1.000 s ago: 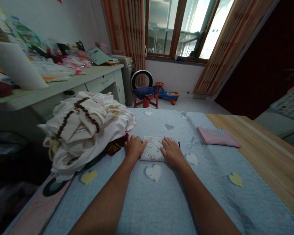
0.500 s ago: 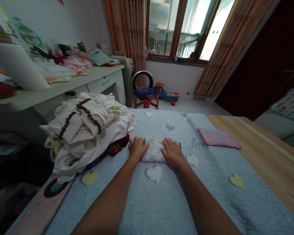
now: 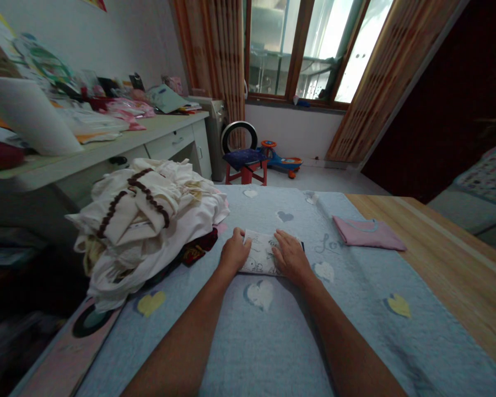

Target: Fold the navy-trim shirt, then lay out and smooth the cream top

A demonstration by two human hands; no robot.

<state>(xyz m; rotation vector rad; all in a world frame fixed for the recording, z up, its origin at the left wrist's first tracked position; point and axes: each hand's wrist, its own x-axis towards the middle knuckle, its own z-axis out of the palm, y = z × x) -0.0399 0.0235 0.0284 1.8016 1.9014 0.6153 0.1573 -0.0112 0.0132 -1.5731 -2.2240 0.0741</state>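
A small folded garment [image 3: 259, 255], white with dark line drawings, lies on the blue blanket in front of me. At its left edge, my left hand [image 3: 235, 253] is closed on it, thumb on top and the other fingers bent round the side, partly hidden. My right hand [image 3: 290, 256] rests on its right part with fingers stretched forward, pressing flat. A bit of dark cloth peeks out beside the right hand. To the left is a heap of white clothes [image 3: 149, 220] with brown trim; to the right, a folded pink garment [image 3: 367, 232].
The blue blanket [image 3: 264, 336] with heart patterns covers much of a wooden table [image 3: 458, 253]. A cluttered white desk [image 3: 165, 132] runs along the left wall. Beyond the table stand a red stool [image 3: 247, 174] and a blue ride-on toy [image 3: 283, 161].
My left hand's fingers have drawn in and bent at the folded garment's left edge. The right hand stays on the garment, hardly shifted.
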